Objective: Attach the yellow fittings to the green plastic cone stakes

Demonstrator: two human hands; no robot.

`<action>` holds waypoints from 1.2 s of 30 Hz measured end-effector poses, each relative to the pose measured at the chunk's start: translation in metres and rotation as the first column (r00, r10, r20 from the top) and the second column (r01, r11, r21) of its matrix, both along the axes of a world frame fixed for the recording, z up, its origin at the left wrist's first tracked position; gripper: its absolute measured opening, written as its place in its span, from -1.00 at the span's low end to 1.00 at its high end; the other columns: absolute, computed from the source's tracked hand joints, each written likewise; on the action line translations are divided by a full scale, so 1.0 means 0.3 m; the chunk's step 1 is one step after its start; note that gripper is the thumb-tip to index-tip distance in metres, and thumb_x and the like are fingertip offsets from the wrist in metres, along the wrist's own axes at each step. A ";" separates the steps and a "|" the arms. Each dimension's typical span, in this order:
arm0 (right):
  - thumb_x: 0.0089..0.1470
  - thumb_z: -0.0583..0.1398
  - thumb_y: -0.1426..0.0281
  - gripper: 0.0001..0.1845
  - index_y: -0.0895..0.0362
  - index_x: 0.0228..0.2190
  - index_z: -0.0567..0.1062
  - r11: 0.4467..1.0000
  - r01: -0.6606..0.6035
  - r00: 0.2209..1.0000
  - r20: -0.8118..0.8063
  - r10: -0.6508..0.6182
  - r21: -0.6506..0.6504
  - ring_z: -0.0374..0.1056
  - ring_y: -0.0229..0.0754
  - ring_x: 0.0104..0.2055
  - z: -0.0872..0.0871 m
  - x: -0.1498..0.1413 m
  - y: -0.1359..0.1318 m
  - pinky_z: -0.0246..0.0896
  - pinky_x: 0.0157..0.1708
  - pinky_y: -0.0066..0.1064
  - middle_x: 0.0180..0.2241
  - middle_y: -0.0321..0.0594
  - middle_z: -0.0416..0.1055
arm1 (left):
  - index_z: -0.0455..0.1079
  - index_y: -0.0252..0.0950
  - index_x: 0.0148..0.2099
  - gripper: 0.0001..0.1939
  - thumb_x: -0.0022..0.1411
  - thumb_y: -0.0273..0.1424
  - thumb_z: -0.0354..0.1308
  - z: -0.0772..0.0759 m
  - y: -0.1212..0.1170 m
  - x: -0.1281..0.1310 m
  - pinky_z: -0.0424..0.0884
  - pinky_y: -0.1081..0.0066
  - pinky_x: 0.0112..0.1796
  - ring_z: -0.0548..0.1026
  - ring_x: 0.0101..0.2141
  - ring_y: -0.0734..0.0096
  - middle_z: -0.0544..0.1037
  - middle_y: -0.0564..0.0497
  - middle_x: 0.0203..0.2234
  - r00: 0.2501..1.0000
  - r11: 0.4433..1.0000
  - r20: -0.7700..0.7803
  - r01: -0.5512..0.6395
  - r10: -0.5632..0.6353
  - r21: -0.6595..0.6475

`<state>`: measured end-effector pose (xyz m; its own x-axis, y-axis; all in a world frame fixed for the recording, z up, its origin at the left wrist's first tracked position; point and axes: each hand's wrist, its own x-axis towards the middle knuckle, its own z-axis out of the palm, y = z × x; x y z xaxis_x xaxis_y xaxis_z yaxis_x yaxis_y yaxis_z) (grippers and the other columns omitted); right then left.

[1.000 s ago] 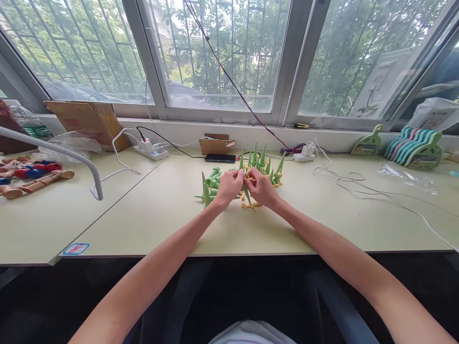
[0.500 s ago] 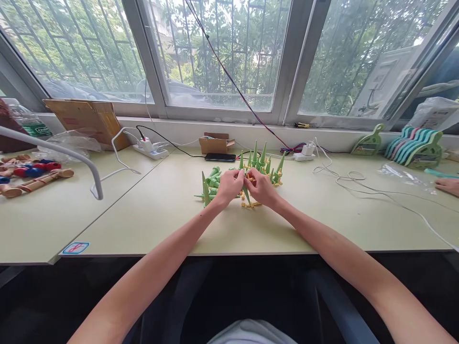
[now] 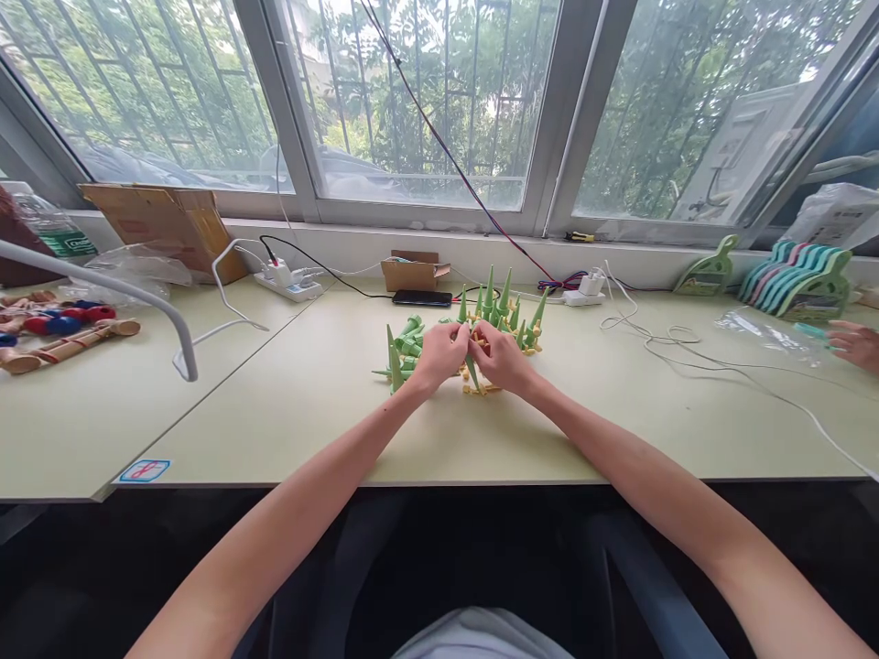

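My left hand (image 3: 443, 355) and my right hand (image 3: 504, 359) meet fingertip to fingertip over the table, both closed. A green pointed plastic cone (image 3: 472, 371) is pinched between them, its tip slanting down toward me. Around my right fingers some small orange-yellow bits (image 3: 482, 340) show, partly hidden by the hand. Left of my hands lies a heap of green cones (image 3: 410, 339), with one cone (image 3: 394, 361) upright in front. Several upright green cones with yellow pieces (image 3: 504, 297) stand behind my right hand. Loose yellow pieces (image 3: 481, 391) lie just below the hands.
A phone (image 3: 421, 298) lies before a small cardboard box (image 3: 414, 272). White cables (image 3: 687, 339) run across the right side, near a row of small dustpans (image 3: 789, 279). Another person's hand (image 3: 857, 346) is at the right edge. A lamp arm (image 3: 137, 297) crosses the left.
My hands stay almost in place, still pinching the cone. At the right edge, the other person's hand has lifted and spread, near the teal object. The view has shifted slightly.
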<state>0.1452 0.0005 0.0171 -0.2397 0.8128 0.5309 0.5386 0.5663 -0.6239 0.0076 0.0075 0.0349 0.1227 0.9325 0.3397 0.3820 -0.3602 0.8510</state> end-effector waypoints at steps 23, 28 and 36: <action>0.22 0.01 0.19 -0.68 0.05 -0.50 0.09 1.000 -0.018 1.000 0.011 0.018 0.004 0.01 -0.29 -0.60 -0.002 0.001 0.004 -0.07 -0.54 -0.43 -0.63 -0.39 0.17 | 0.20 -0.27 -0.59 -0.64 0.24 -0.28 -0.02 0.007 -0.011 0.003 0.17 0.44 -0.55 0.27 -0.63 0.48 0.33 0.04 -0.70 0.997 0.998 -0.067 -0.019 0.023 0.059; 0.23 0.00 0.18 -0.69 0.05 -0.49 0.10 0.999 -0.026 1.000 0.005 0.026 -0.020 0.04 -0.29 -0.60 0.000 0.003 0.003 -0.05 -0.55 -0.44 -0.62 -0.39 0.20 | 0.22 -0.28 -0.57 -0.64 0.26 -0.29 -0.03 0.019 -0.021 0.004 0.18 0.44 -0.52 0.29 -0.60 0.48 0.36 0.04 -0.66 0.994 0.998 -0.105 -0.022 0.028 0.059; 0.23 0.00 0.19 -0.69 0.05 -0.49 0.09 0.999 -0.027 1.000 0.009 0.027 -0.018 0.09 -0.29 -0.60 0.000 0.003 0.003 -0.04 -0.55 -0.45 -0.61 -0.37 0.25 | 0.23 -0.28 -0.56 -0.64 0.28 -0.28 -0.03 0.024 -0.025 0.003 0.18 0.42 -0.51 0.28 -0.59 0.46 0.35 0.04 -0.68 0.991 0.998 -0.128 -0.027 0.034 0.059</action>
